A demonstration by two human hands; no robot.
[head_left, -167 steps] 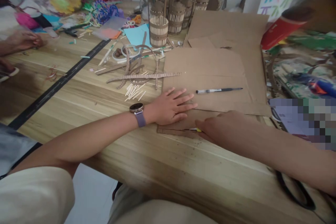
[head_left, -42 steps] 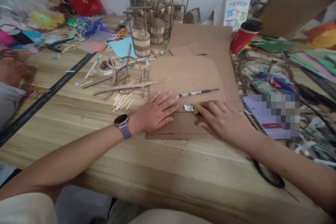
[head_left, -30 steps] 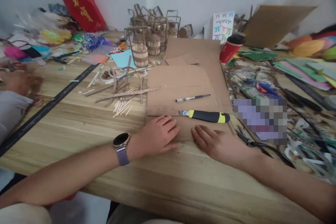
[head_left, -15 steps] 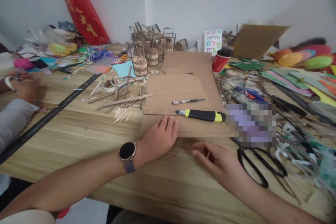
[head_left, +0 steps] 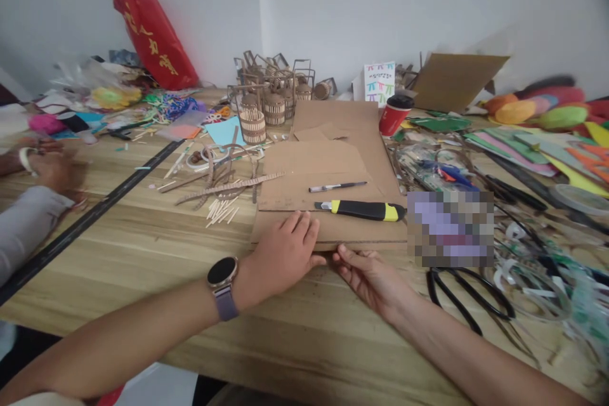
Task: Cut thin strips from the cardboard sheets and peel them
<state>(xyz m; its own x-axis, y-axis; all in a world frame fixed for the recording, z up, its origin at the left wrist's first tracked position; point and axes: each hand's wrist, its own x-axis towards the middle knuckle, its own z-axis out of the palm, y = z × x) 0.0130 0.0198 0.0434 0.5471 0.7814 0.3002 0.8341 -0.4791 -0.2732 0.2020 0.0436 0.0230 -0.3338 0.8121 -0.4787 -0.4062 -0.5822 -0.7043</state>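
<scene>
A brown cardboard sheet (head_left: 328,168) lies flat on the wooden table (head_left: 157,247). On it rest a yellow-and-black utility knife (head_left: 364,209) and a black pen (head_left: 337,187). My left hand (head_left: 284,254), a watch on its wrist, lies flat on the sheet's near left corner with the fingers together. My right hand (head_left: 368,273) is at the sheet's near edge, thumb on top and fingers curled below, pinching that edge. Neither hand touches the knife.
Black scissors (head_left: 471,298) lie right of my right hand. A red cup (head_left: 392,117) stands behind the sheet, small cardboard lanterns (head_left: 261,111) at the back. Loose sticks (head_left: 219,210) and a long black strip (head_left: 90,216) lie left. Another person's hands (head_left: 45,162) work at the far left.
My right hand let go of the knife, which now lies on the sheet, and moved to the near edge. My left hand slid back to the near corner. The view lifted.
</scene>
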